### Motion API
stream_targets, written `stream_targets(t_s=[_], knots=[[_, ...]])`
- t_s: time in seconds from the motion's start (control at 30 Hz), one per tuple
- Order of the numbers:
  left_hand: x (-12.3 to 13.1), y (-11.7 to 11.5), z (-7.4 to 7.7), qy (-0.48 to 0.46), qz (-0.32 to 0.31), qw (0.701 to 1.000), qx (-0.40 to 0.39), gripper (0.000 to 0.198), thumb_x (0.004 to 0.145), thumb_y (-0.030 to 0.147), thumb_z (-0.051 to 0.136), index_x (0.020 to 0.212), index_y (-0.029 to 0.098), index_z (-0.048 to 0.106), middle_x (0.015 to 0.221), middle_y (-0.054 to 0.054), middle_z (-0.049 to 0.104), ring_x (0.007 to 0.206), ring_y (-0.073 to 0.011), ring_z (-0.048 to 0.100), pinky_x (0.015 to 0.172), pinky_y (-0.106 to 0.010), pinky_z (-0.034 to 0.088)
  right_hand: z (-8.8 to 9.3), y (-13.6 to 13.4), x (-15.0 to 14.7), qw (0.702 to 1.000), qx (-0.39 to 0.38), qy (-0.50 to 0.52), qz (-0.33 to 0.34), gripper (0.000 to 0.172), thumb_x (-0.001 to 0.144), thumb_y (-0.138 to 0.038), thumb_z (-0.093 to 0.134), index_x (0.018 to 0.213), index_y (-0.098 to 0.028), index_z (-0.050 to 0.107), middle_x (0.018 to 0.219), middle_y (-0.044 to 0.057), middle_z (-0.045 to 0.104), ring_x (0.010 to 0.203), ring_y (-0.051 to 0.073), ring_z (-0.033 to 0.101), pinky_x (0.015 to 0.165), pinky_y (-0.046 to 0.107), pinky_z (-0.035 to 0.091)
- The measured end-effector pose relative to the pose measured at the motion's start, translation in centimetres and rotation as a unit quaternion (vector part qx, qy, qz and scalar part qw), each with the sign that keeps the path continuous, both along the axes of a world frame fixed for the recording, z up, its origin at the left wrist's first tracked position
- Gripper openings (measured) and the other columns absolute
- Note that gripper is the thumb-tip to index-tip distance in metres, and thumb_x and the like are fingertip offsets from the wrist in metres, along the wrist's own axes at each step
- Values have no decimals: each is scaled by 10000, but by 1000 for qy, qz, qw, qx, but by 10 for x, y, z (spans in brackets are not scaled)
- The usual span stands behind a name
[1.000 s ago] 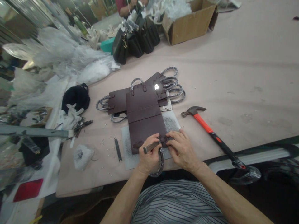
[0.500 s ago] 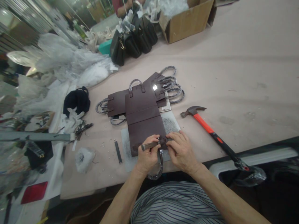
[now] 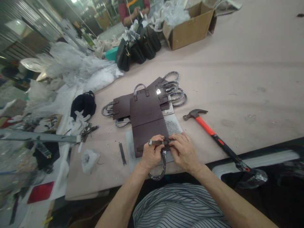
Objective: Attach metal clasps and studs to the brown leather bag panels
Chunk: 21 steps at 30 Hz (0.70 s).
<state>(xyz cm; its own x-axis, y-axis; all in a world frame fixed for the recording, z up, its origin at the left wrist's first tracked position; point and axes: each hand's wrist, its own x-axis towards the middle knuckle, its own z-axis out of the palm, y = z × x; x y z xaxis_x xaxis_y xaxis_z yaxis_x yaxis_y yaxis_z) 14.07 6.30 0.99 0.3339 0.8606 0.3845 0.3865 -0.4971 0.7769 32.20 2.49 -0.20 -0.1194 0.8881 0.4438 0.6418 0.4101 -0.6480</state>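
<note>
A dark brown leather bag panel lies flat in front of me, a fold line across it and plastic-wrapped handles at both ends. At its near edge, my left hand pinches a narrow brown strap-like piece with a shiny metal end; its exact kind is unclear. Close beside it, my right hand is closed, thumb and fingers pinching a small dark leather tab at the handle base. The fingers partly hide both grips. The near wrapped handle hangs below, between my hands.
More brown bag panels lie beneath and behind. A claw hammer rests at right, its handle past the table edge. A dark flat tool lies at left. Black bags, a cardboard box and another person are farther back.
The view has shifted slightly, showing more of the person at the back. The metal-ended piece in my left hand has tilted and swung a little toward the panel. Both hands keep their pinches.
</note>
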Motion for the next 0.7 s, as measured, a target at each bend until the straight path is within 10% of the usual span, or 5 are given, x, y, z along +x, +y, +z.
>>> stream_targets(t_s=[0.23,0.4,0.7], knots=[[5,-1,-1,-21,8,999,-30,136,883,114,577,973,210,611,1049,-73,721,1036,-200,706,957,-356,562,15,0,59,987,19,-83,-140,197,892,-204,543,1075,-182,613,1247,158,629,1180,308,576,1022,469,449],[7,0,0,-28,7,998,-57,157,855,107,586,965,213,622,1057,-64,722,1035,-200,700,967,-342,543,17,1,121,921,-193,-230,-249,329,869,-321,555,1120,-117,618,1071,193,624,974,343,596,825,444,468],[11,0,9,-15,21,995,-92,124,809,119,611,893,200,653,896,-21,704,815,-164,658,807,-282,527,57,5,104,825,-510,195,-146,99,757,-270,557,748,-218,473,624,-20,474,475,110,411,446,243,375]])
